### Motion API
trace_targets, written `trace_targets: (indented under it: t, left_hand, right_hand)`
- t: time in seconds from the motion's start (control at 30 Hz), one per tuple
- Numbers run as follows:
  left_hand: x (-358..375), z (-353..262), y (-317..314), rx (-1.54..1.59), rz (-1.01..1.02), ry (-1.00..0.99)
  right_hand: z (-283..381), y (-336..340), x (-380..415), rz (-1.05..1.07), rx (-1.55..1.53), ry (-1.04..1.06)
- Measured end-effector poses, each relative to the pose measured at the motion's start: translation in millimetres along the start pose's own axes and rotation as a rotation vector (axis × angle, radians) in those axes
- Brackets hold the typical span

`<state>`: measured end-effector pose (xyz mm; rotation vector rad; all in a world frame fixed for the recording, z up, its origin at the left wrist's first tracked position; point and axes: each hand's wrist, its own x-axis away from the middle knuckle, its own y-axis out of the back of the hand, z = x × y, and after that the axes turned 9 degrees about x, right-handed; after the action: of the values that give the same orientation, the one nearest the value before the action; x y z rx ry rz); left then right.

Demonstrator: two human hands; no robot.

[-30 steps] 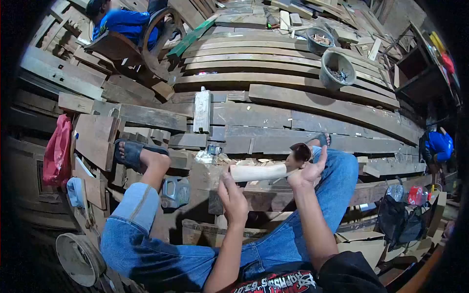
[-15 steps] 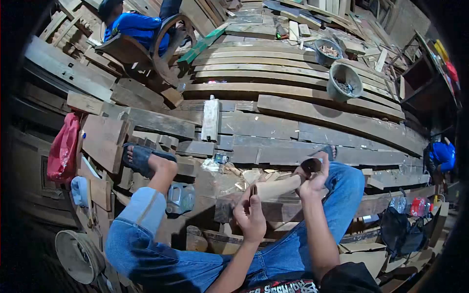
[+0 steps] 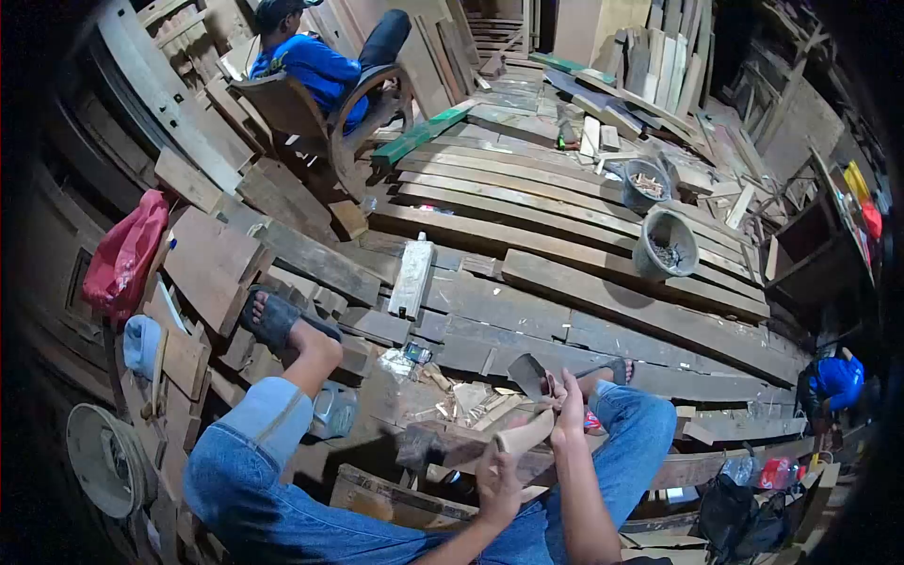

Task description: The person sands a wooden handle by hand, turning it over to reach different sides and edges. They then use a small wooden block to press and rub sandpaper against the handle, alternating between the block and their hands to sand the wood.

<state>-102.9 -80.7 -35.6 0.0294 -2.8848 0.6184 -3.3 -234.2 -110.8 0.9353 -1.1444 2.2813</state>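
Note:
My left hand (image 3: 499, 488) is closed around the lower end of a pale, smoothly shaped piece of wood (image 3: 525, 434). The wood tilts up to the right, its far end beside my right wrist. My right hand (image 3: 569, 407) is closed on a dark, thin bent sheet (image 3: 530, 374), which sticks out to the left above the wood. The sheet looks like sandpaper, but its surface is too blurred to be sure. Below both hands lies a wooden beam (image 3: 433, 444), with wood scraps (image 3: 468, 400) just beyond it.
A whitish block-shaped object (image 3: 412, 276) lies on the planks ahead. Two buckets (image 3: 667, 247) stand farther right. A plastic jug (image 3: 333, 411) is beside my left leg. One person in blue (image 3: 315, 75) sits in a chair; another person in blue (image 3: 836, 379) is at far right.
The view has tilted up and turned. The wood now slants more steeply, and the dark sheet has swung out to the left of my right hand, apart from the wood.

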Motion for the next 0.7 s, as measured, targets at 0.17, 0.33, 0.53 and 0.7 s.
trace_targets:
  t: [0.17, 0.33, 0.53, 0.7]
  left_hand:
    - [5.8, -37.5, -24.1, -0.238, 0.258, -0.265]
    - [-2.6, -53.5, -20.8, -0.344, 0.243, -0.47]
    - [-8.7, -70.6, -15.3, -0.452, 0.439, -0.661]
    - [7.6, -107.4, -22.6, -0.574, 0.302, -0.634]
  right_hand:
    - [-35.3, 2.5, -17.5, 0.104, 0.307, -0.089]
    - [-72.5, -22.0, -24.7, 0.38, 0.2, -0.366]
    - [-116.7, -26.6, -37.6, 0.187, 0.341, -0.196]
    - [-83.2, -105.8, 37.2, 0.223, 0.634, 0.024]
